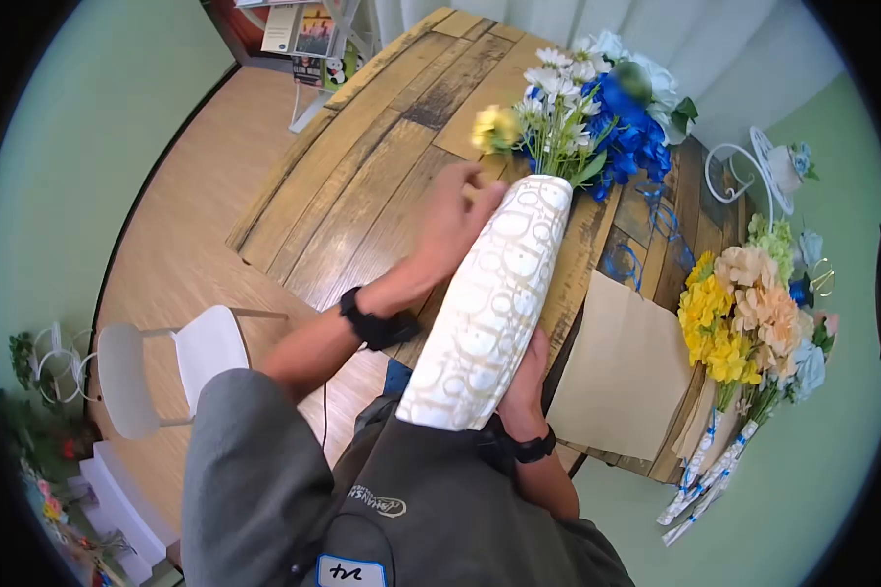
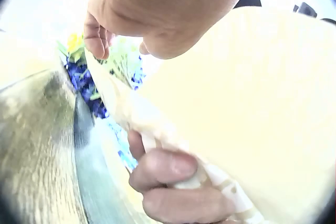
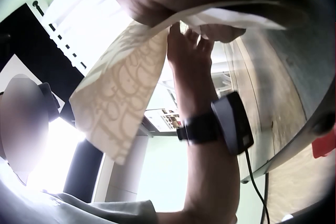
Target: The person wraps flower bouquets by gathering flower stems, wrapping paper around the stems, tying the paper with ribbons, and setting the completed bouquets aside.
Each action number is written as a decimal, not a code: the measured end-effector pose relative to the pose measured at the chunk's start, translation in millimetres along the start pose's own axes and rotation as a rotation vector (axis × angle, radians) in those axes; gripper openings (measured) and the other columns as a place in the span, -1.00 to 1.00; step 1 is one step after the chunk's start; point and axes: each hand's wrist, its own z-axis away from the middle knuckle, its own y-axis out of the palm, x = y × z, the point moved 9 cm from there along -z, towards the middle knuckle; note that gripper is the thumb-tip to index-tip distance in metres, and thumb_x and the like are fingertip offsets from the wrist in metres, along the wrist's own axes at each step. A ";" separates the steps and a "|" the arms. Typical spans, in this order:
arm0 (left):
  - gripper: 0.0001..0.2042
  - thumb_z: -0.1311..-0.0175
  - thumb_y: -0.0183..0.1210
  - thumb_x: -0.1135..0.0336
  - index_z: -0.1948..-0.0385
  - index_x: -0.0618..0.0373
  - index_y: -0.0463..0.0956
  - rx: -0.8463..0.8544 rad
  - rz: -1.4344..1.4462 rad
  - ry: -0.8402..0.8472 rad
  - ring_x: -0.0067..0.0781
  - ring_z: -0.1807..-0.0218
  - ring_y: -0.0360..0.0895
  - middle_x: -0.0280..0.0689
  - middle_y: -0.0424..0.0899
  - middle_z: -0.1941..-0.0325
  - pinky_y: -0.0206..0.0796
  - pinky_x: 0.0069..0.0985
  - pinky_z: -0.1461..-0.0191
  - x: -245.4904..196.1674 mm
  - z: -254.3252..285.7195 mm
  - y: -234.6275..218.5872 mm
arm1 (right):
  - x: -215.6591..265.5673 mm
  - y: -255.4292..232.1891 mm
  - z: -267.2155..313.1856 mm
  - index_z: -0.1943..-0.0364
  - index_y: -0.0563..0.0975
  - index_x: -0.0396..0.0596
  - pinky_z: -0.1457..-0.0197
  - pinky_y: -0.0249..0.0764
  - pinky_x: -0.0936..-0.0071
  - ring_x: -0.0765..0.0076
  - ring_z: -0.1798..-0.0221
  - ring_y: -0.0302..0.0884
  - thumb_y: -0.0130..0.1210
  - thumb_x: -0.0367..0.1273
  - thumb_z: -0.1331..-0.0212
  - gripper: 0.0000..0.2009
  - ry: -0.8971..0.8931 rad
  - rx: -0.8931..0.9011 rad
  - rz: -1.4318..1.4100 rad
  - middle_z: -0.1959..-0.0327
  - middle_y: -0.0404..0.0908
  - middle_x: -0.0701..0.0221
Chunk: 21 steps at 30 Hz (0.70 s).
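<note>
White wrapping paper (image 1: 499,293) with a gold looping pattern is rolled into a long sleeve, slanting across the front of the body. White daisies (image 1: 558,93) and green stems show at its far end, with a blurred yellow flower (image 1: 496,129) beside them. From below and the right, my right hand (image 1: 527,382) grips the sleeve; its curled fingers (image 2: 168,169) lap over the paper's edge in the left wrist view. My left hand (image 1: 450,220), blurred, is by the upper left edge of the paper, thumb and fingers apart and loosely bent.
Blue flowers (image 1: 631,122) with curled blue ribbon (image 1: 661,220) lie at the wooden table's (image 1: 362,166) far right. A flat brown paper sheet (image 1: 617,377) lies on the right, near yellow and peach bouquets (image 1: 749,303) with wrapped stems. A white chair (image 1: 132,377) stands left.
</note>
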 end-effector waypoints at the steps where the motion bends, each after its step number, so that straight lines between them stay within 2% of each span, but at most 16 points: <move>1: -0.65 -0.39 0.13 0.15 0.04 0.30 0.45 -0.077 0.110 -0.071 -0.25 0.34 0.65 -0.09 0.64 0.28 0.47 -0.32 0.31 9.7 2.9 -17.0 | -0.9 -8.0 1.2 -0.18 0.42 -0.27 -0.11 0.51 0.48 0.44 -0.04 0.56 -0.17 -0.40 -0.45 -0.67 0.017 -0.020 0.041 -0.08 0.57 0.28; 2: -0.65 -0.39 0.13 0.15 0.04 0.30 0.45 -0.079 0.095 -0.080 -0.25 0.34 0.65 -0.09 0.64 0.28 0.47 -0.32 0.31 15.4 10.2 -23.3 | 4.4 -9.7 6.4 -0.17 0.43 -0.27 -0.09 0.52 0.51 0.46 -0.03 0.57 -0.18 -0.41 -0.44 -0.67 -0.026 0.023 0.036 -0.08 0.58 0.30; 4: -0.65 -0.45 0.11 0.16 -0.01 0.31 0.45 0.101 0.427 -0.327 -0.52 0.35 0.59 -0.22 0.60 0.24 0.45 -0.54 0.33 41.6 32.2 -8.7 | 6.4 -18.9 14.6 -0.16 0.43 -0.27 -0.08 0.53 0.50 0.46 -0.03 0.58 -0.17 -0.42 -0.44 -0.67 0.014 0.014 0.019 -0.06 0.59 0.31; 5: -0.66 -0.45 0.12 0.15 0.01 0.29 0.46 0.186 0.557 -0.448 -0.54 0.37 0.55 -0.28 0.58 0.24 0.43 -0.56 0.30 42.0 51.8 3.2 | 4.7 -18.8 16.0 -0.16 0.44 -0.27 -0.07 0.54 0.50 0.46 -0.02 0.58 -0.17 -0.42 -0.43 -0.68 0.052 0.009 0.006 -0.05 0.60 0.32; 6: -0.66 -0.46 0.11 0.13 0.01 0.27 0.47 0.273 0.653 -0.505 -0.56 0.27 0.55 -0.31 0.59 0.21 0.42 -0.59 0.18 46.4 71.7 18.7 | 5.9 -17.6 18.7 -0.14 0.45 -0.25 -0.02 0.57 0.49 0.45 0.02 0.61 -0.17 -0.42 -0.42 -0.68 0.080 0.014 -0.075 -0.02 0.61 0.33; 7: -0.65 -0.48 0.09 0.13 -0.02 0.26 0.47 0.237 0.509 -0.511 -0.57 0.15 0.52 -0.29 0.60 0.16 0.40 -0.59 0.07 29.2 83.7 15.8 | 5.5 -19.7 18.6 -0.12 0.46 -0.24 -0.01 0.58 0.49 0.44 0.04 0.63 -0.16 -0.41 -0.42 -0.70 0.093 0.035 -0.067 -0.02 0.62 0.34; 9: -0.58 -0.50 0.03 0.07 -0.05 0.32 0.41 0.291 0.684 -0.488 -0.45 0.15 0.65 -0.18 0.64 0.16 0.54 -0.51 0.05 30.8 98.0 41.1 | -3.0 -38.1 19.4 -0.13 0.45 -0.23 0.01 0.60 0.48 0.42 0.06 0.65 -0.16 -0.39 -0.43 -0.70 0.132 -0.013 -0.074 -0.01 0.62 0.32; 10: -0.58 -0.50 0.03 0.07 -0.05 0.32 0.41 0.306 0.711 -0.482 -0.45 0.15 0.65 -0.18 0.64 0.16 0.54 -0.51 0.05 30.3 99.7 54.7 | 0.4 -47.0 20.1 -0.13 0.45 -0.23 0.01 0.60 0.48 0.42 0.06 0.65 -0.16 -0.39 -0.43 -0.70 0.116 -0.032 -0.055 -0.01 0.62 0.32; 12: -0.54 -0.56 -0.13 0.01 -0.13 0.29 0.39 0.276 1.321 -0.888 -0.33 0.02 0.66 -0.09 0.66 0.02 0.53 -0.41 -0.11 25.9 118.2 85.5 | 1.1 -43.7 26.0 -0.16 0.41 -0.23 0.02 0.63 0.43 0.37 0.06 0.67 -0.17 -0.36 -0.45 -0.68 0.156 0.012 -0.174 0.00 0.63 0.29; 13: -0.54 -0.56 -0.13 0.01 -0.13 0.29 0.39 0.289 1.333 -0.886 -0.33 0.02 0.66 -0.09 0.66 0.02 0.53 -0.41 -0.11 23.2 119.5 92.9 | 4.4 -47.5 27.3 -0.16 0.41 -0.23 0.02 0.63 0.43 0.37 0.06 0.67 -0.17 -0.36 -0.45 -0.68 0.145 0.003 -0.166 0.00 0.63 0.29; 15: -0.46 -0.58 -0.26 -0.05 -0.23 0.27 0.34 0.378 1.799 -0.933 -0.20 -0.11 0.62 -0.03 0.61 -0.13 0.47 -0.29 -0.24 7.2 118.5 114.8 | 3.5 -43.6 25.5 -0.19 0.39 -0.20 0.05 0.66 0.38 0.32 0.07 0.69 -0.20 -0.31 -0.48 -0.66 0.205 0.061 -0.211 -0.01 0.63 0.27; 16: -0.44 -0.57 -0.27 -0.07 -0.28 0.26 0.31 0.497 2.120 -0.823 -0.18 -0.16 0.60 -0.03 0.58 -0.19 0.44 -0.23 -0.28 -5.5 115.6 122.0 | 4.5 -42.9 29.2 -0.19 0.40 -0.18 0.07 0.68 0.37 0.31 0.07 0.69 -0.21 -0.29 -0.49 -0.65 0.227 0.024 -0.274 0.00 0.63 0.27; 17: -0.44 -0.57 -0.27 -0.07 -0.28 0.26 0.31 0.505 2.117 -0.825 -0.18 -0.16 0.60 -0.03 0.58 -0.19 0.44 -0.23 -0.28 -7.6 116.2 126.9 | 10.8 -38.7 33.3 -0.19 0.40 -0.18 0.07 0.68 0.37 0.31 0.07 0.69 -0.21 -0.29 -0.49 -0.65 0.221 0.021 -0.277 0.00 0.63 0.27; 19: -0.46 -0.56 -0.22 -0.05 -0.27 0.26 0.32 0.393 1.779 -0.993 -0.20 -0.13 0.62 -0.05 0.59 -0.18 0.49 -0.24 -0.22 12.7 129.8 141.7 | 15.0 -31.6 44.3 -0.19 0.40 -0.17 0.07 0.67 0.40 0.33 0.09 0.69 -0.21 -0.26 -0.49 -0.64 0.273 0.029 -0.445 0.00 0.63 0.28; 20: -0.53 -0.54 -0.11 0.03 -0.22 0.24 0.38 0.395 1.735 -0.968 -0.31 -0.02 0.67 -0.12 0.64 -0.09 0.56 -0.36 -0.09 2.9 128.7 136.7 | 10.5 -38.4 45.5 -0.19 0.40 -0.17 0.07 0.67 0.40 0.33 0.09 0.69 -0.21 -0.26 -0.49 -0.64 0.276 0.014 -0.449 0.00 0.63 0.28; 21: -0.53 -0.54 -0.11 0.03 -0.22 0.24 0.38 0.397 1.734 -0.979 -0.31 -0.02 0.67 -0.12 0.64 -0.09 0.56 -0.36 -0.09 4.7 133.9 138.8 | 3.8 -48.2 42.2 -0.19 0.41 -0.17 0.08 0.66 0.41 0.34 0.10 0.69 -0.21 -0.25 -0.49 -0.64 0.276 0.019 -0.307 0.00 0.63 0.30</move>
